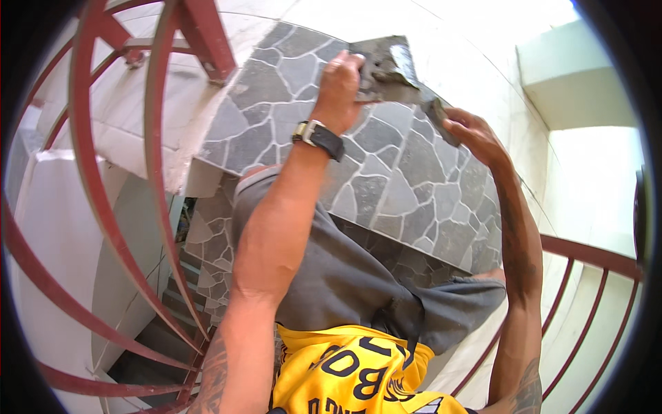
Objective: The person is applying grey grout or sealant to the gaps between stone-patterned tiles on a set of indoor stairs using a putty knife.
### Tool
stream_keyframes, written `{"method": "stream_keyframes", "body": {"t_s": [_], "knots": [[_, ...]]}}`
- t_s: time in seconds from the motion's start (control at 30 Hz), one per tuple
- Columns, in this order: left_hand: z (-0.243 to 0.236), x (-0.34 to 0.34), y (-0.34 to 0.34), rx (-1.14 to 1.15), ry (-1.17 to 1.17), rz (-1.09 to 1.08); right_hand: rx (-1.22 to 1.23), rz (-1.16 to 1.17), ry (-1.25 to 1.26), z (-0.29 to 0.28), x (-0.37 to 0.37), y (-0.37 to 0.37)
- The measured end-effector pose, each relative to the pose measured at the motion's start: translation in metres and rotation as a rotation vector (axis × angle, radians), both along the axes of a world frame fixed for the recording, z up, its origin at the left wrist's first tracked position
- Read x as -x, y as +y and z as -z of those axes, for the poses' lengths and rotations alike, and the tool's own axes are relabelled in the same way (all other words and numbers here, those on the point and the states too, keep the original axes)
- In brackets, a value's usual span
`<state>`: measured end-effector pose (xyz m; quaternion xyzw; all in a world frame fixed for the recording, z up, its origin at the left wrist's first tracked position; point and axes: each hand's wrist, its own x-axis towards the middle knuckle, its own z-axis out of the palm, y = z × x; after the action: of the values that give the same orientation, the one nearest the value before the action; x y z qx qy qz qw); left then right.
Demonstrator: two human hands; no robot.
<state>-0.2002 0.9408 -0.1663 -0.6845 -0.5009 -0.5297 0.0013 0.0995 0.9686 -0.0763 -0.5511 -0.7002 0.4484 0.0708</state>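
Grey and smeared, a flat slab (pixel 383 65) sits pinched at its left edge by the left hand (pixel 340 81); off its lower-right corner, the right hand (pixel 476 134) grips a narrow grey piece (pixel 439 119), long axis slanting up-left toward the slab

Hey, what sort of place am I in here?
Probably a stair landing: red-painted, likely metal, barred railings flank you, a flight of grey steps shows through the left bars, and grey stone-patterned tiles with pale joints lie ahead.
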Motion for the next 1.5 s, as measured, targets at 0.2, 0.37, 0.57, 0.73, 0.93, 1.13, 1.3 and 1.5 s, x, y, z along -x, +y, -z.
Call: {"method": "stream_keyframes", "body": {"t_s": [0.2, 0.37, 0.57, 0.73, 0.93, 1.13, 1.3, 1.5], "knots": [[-0.036, -0.008, -0.001, 0.473, -0.970, 0.312, -0.185, -0.137, -0.325, 0.007, -0.013, 0.029], [-0.042, -0.005, 0.000, 0.718, -1.544, 0.461, -0.390, -0.272, -0.510, 0.013, -0.003, 0.040], [-0.034, -0.007, 0.001, 0.659, -1.395, 0.435, -0.529, -0.437, -0.515, 0.045, 0.005, 0.061], [-0.013, -0.009, 0.009, 0.541, -1.228, 0.447, -0.578, -0.418, -0.598, 0.076, -0.010, 0.068], [-0.011, -0.004, 0.008, 0.508, -1.145, 0.352, -0.343, -0.522, -0.896, 0.024, 0.025, 0.083], [-0.014, -0.008, 0.013, 0.532, -1.256, 0.487, -0.691, -0.503, -0.702, 0.070, -0.010, 0.076], [-0.009, 0.002, 0.007, 0.336, -0.713, 0.239, -0.333, -0.572, -0.917, 0.034, 0.028, 0.086], [-0.019, -0.017, 0.006, 0.408, -1.136, 0.497, -0.556, -0.528, -0.728, 0.058, -0.005, 0.076]]}}
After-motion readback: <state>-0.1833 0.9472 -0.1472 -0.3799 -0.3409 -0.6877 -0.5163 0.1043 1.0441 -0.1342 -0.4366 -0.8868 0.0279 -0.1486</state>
